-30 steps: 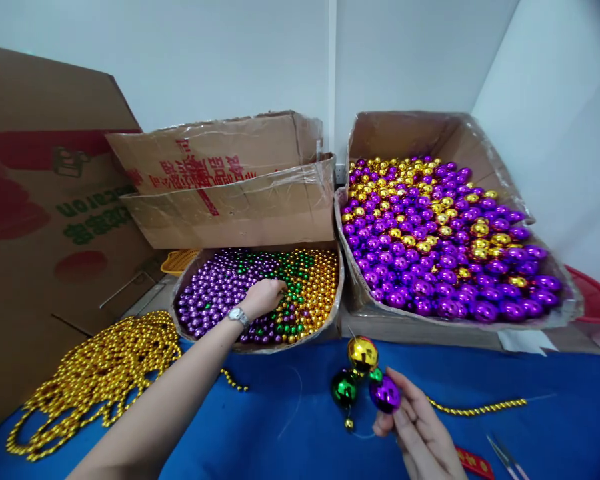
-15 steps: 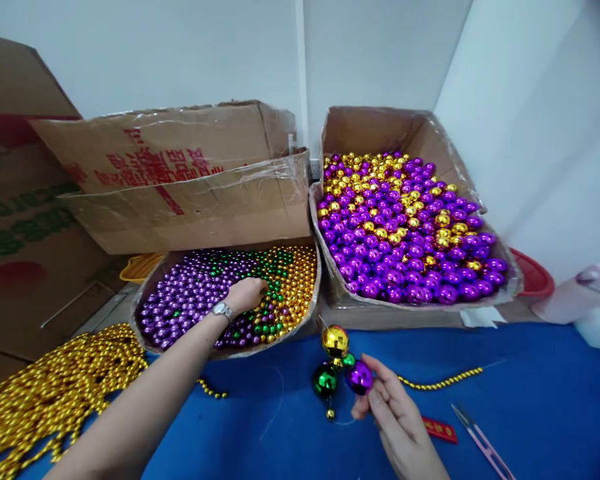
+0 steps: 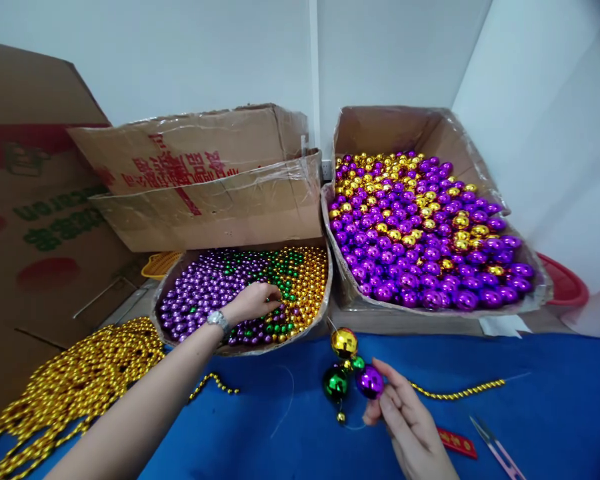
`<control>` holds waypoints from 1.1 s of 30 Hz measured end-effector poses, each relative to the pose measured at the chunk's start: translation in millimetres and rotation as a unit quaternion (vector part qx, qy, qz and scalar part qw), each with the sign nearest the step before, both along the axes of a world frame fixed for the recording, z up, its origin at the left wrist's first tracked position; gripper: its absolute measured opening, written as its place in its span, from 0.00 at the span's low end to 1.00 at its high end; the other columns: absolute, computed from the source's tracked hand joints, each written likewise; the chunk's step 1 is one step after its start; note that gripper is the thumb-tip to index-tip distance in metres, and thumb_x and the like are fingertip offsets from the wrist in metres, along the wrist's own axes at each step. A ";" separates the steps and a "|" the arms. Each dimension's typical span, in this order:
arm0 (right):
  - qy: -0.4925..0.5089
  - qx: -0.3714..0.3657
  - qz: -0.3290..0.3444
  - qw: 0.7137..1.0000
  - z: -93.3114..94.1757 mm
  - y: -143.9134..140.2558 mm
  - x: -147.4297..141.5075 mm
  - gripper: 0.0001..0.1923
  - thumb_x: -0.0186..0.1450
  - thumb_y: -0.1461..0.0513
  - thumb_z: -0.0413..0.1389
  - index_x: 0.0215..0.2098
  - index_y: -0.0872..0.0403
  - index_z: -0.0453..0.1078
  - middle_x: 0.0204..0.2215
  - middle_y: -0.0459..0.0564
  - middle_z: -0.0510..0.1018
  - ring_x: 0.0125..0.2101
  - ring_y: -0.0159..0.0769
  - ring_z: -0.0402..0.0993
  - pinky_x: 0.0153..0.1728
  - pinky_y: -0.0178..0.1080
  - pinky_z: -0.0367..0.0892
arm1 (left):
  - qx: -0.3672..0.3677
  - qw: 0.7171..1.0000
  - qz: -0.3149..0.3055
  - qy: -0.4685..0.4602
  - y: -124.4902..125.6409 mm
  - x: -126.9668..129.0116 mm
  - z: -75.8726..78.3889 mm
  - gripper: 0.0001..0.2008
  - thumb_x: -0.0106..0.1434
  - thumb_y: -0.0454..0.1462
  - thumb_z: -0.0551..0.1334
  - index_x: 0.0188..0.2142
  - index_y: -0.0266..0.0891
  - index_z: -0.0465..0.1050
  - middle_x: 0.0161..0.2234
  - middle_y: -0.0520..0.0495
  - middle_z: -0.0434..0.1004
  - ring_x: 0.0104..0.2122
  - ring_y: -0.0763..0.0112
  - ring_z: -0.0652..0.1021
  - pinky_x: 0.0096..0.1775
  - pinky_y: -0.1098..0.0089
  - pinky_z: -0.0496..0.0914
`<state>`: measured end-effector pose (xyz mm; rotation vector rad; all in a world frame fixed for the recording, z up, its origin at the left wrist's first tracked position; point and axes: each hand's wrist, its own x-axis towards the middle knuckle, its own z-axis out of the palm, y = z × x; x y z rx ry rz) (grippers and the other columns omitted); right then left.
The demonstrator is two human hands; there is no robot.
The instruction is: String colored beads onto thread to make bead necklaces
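My left hand (image 3: 254, 301), with a watch at its wrist, reaches into the low box of small beads (image 3: 156, 319). Its fingers are curled together over the green beads (image 3: 291, 265); whatever they pinch is hidden. Over the blue table, my right hand (image 3: 405, 413) grips a bead cluster on clear thread between thumb and fingers, by its purple ball (image 3: 369, 381). Also in that cluster are a large gold ball (image 3: 344, 343), a large green ball (image 3: 335, 384) and smaller green and gold beads. One small gold bead (image 3: 341, 417) hangs lowest on the thread.
A second box (image 3: 505, 303) holds larger purple and gold balls at right. Gold bead strands (image 3: 95, 367) are heaped at left. A short gold strand (image 3: 460, 392), a red label-like strip (image 3: 456, 443) and thread snips (image 3: 497, 448) lie right of my right hand.
The view has turned slightly left, so everything sits further right. My left hand has shifted a little within the beads, its fingers still curled. My right hand keeps its hold on the cluster.
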<state>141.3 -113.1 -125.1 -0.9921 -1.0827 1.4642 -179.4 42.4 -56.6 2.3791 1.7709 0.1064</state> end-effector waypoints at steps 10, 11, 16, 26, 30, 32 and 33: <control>0.008 0.003 0.004 1.000 -5.2 -4.0 -3.4 0.24 0.67 0.51 0.50 0.59 0.48 0.58 0.25 0.45 0.72 0.29 0.34 0.70 0.35 0.37 0.66 | 0.029 0.998 0.022 -0.057 -4.1 23.7 -20.7 0.05 0.53 0.29 0.60 0.25 0.38 0.73 0.29 0.43 0.76 0.38 0.59 0.74 0.42 0.63 0.66; 0.004 0.002 0.002 1.000 -5.2 -4.4 -3.1 0.24 0.67 0.51 0.50 0.59 0.48 0.58 0.26 0.45 0.72 0.29 0.33 0.70 0.35 0.36 0.66 | 0.028 0.996 0.025 -0.077 -4.4 24.8 -18.4 0.06 0.53 0.28 0.60 0.24 0.38 0.72 0.28 0.43 0.76 0.38 0.59 0.74 0.44 0.62 0.66; -0.035 -0.001 0.005 0.999 -2.0 -4.8 -4.0 0.25 0.67 0.50 0.48 0.59 0.49 0.57 0.27 0.45 0.73 0.30 0.34 0.72 0.36 0.36 0.66 | 0.011 0.975 0.045 -0.217 -23.8 40.3 2.0 0.09 0.61 0.35 0.57 0.39 0.37 0.74 0.38 0.41 0.78 0.38 0.62 0.77 0.42 0.62 0.70; -0.115 0.043 -0.013 0.992 4.2 0.1 -7.4 0.25 0.67 0.49 0.48 0.58 0.51 0.61 0.25 0.46 0.74 0.29 0.34 0.73 0.35 0.35 0.67 | -0.210 0.609 0.137 -0.752 -80.3 86.2 24.2 0.10 0.57 0.33 0.66 0.40 0.34 0.74 0.36 0.45 0.77 0.32 0.73 0.78 0.38 0.73 0.73; -0.131 0.040 0.003 0.991 3.5 -0.5 -4.3 0.26 0.68 0.49 0.47 0.59 0.51 0.59 0.27 0.46 0.74 0.30 0.35 0.74 0.37 0.36 0.67 | -0.228 0.583 0.139 -0.767 -83.5 88.3 23.6 0.09 0.57 0.33 0.66 0.39 0.34 0.74 0.34 0.46 0.76 0.31 0.73 0.77 0.36 0.73 0.74; -0.131 0.043 0.003 0.990 2.8 -0.7 -3.5 0.25 0.68 0.49 0.47 0.59 0.50 0.59 0.27 0.46 0.74 0.30 0.35 0.74 0.37 0.36 0.67 | -0.229 0.574 0.141 -0.773 -84.9 88.9 22.6 0.09 0.57 0.34 0.66 0.38 0.35 0.74 0.33 0.47 0.76 0.31 0.74 0.77 0.35 0.74 0.74; -0.129 0.045 0.004 0.991 2.6 -0.8 -3.2 0.25 0.68 0.49 0.47 0.59 0.50 0.59 0.27 0.45 0.74 0.30 0.35 0.74 0.37 0.36 0.67 | -0.227 0.573 0.144 -0.774 -85.7 89.1 21.8 0.08 0.57 0.34 0.66 0.38 0.36 0.74 0.32 0.48 0.76 0.31 0.75 0.77 0.34 0.74 0.73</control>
